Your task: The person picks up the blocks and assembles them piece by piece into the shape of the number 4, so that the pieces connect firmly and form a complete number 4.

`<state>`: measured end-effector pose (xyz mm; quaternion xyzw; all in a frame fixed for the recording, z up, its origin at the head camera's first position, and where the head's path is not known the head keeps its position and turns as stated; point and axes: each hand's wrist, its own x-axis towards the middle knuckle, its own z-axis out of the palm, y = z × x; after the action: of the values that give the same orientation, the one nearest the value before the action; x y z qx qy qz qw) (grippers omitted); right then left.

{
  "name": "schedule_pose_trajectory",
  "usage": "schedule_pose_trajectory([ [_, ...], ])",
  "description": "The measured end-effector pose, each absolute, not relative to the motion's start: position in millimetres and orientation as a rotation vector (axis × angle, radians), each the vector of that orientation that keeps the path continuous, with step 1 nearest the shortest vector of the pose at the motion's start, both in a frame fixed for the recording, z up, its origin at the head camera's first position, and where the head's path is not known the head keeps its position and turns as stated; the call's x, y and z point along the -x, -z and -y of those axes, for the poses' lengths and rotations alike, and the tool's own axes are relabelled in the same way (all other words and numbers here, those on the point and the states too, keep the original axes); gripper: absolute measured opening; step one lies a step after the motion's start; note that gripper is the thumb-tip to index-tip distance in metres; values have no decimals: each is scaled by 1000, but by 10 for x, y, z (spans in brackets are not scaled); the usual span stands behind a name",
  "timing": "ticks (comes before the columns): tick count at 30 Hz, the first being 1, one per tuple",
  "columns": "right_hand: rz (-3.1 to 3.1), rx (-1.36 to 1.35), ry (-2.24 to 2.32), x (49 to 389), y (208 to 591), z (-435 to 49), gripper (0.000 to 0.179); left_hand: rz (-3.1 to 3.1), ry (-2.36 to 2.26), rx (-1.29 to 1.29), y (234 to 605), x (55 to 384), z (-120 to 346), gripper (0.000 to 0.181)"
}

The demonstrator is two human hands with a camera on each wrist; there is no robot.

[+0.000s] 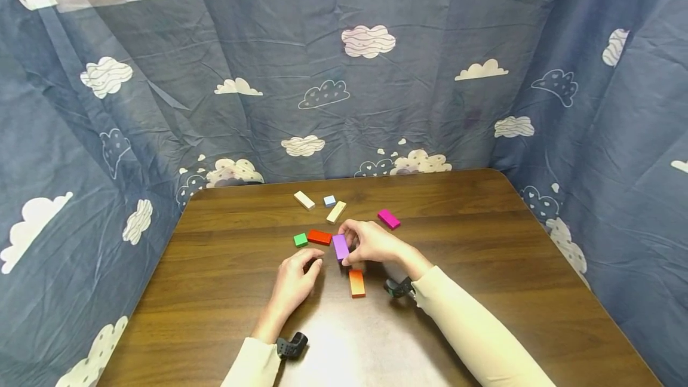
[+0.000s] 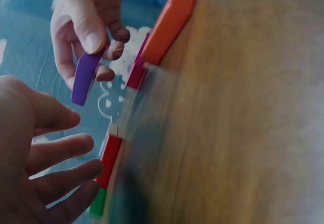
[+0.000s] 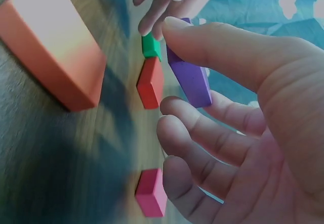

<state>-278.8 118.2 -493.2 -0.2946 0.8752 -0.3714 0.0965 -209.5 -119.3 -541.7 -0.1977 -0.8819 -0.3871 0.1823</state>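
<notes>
Between thumb and fingers, my right hand (image 1: 372,241) pinches a purple block (image 1: 341,248), held above the table in both wrist views. My left hand (image 1: 295,276) is to its left with nothing in it, its fingers loosely extended in the left wrist view. Just beyond the left fingertips lie a green block (image 1: 300,240) and a red block (image 1: 319,237), close together on the wood. An orange block (image 1: 357,283) lies flat, nearer to me than the purple one. Past the right hand is a magenta block (image 1: 389,218).
Farther back on the brown wooden table (image 1: 226,291) lie a white block (image 1: 304,199), a small light-blue block (image 1: 329,200) and a beige block (image 1: 336,212). A blue curtain (image 1: 279,46) with cloud prints hangs behind the table and along its sides.
</notes>
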Motion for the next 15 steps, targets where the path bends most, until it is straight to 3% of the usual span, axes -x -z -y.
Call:
schedule_pose_trajectory([
  [15, -2534, 778, 1201, 2789, 5076, -1363, 55, 2550, 648, 1126, 5287, 1665, 1049, 32],
])
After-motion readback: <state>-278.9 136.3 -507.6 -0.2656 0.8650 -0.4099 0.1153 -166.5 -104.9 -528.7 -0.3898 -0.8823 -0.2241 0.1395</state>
